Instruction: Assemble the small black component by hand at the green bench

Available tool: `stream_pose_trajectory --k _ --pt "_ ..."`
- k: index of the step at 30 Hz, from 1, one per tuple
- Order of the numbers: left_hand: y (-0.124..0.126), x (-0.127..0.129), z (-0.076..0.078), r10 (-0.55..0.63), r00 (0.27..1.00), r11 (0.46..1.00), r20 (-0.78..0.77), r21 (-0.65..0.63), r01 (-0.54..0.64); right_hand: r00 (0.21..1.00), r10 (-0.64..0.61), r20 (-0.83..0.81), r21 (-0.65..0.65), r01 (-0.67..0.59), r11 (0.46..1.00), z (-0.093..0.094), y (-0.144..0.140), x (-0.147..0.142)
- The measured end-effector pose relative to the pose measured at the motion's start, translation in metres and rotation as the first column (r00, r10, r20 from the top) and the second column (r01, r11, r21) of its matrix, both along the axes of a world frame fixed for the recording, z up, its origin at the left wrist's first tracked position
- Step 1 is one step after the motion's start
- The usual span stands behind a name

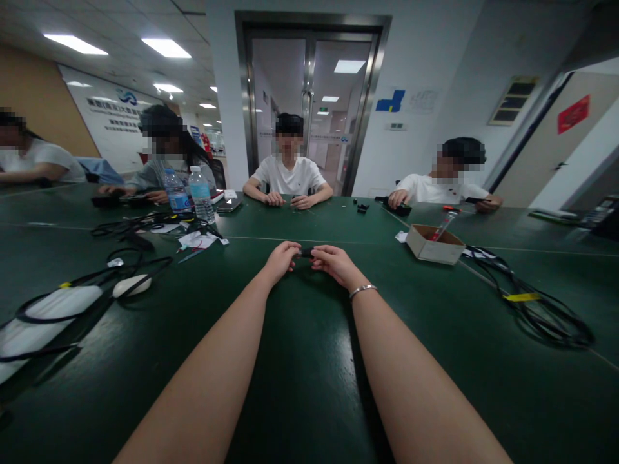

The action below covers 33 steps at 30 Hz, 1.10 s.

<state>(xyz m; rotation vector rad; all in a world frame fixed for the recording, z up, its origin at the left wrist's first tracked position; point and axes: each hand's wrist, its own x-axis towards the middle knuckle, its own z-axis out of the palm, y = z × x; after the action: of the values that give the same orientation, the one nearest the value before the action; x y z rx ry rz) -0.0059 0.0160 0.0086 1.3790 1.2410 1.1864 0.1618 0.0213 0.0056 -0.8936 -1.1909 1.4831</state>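
- Two bare forearms stretch across a dark green table (309,386), the hands meeting near its middle over a small black oblong part (306,252).
- The left hand (280,258) is curled, its fingertips closed on the left end of the small black part; the palm faces inward.
- The right hand (336,263), a thin silver bangle (362,290) at its wrist, is likewise curled, fingers pinched on the part's right end.
- The part sits between the two hands, held just above the tabletop, only a short stretch of it showing between the fingertips; what it is cannot be told.
- To the right, well apart from the hands, stands an open brown cardboard box (434,245) with a red-handled tool (445,225) leaning in it, and a coil of black cable (536,303) banded with yellow tape.
- To the left lie looped black cables (97,277), a white oval object (131,285) and two clear plastic water bottles (191,193).
- Four other people sit at the far side, hands on the table.
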Motion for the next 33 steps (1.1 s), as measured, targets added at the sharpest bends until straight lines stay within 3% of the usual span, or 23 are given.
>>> stream_pose_trajectory --k 33 --pt "-0.0013 -0.0008 0.0002 -0.036 0.999 0.999 0.001 0.033 0.036 1.0 0.002 -0.004 0.008 -0.002 1.0 -0.0014 0.0 0.0007"
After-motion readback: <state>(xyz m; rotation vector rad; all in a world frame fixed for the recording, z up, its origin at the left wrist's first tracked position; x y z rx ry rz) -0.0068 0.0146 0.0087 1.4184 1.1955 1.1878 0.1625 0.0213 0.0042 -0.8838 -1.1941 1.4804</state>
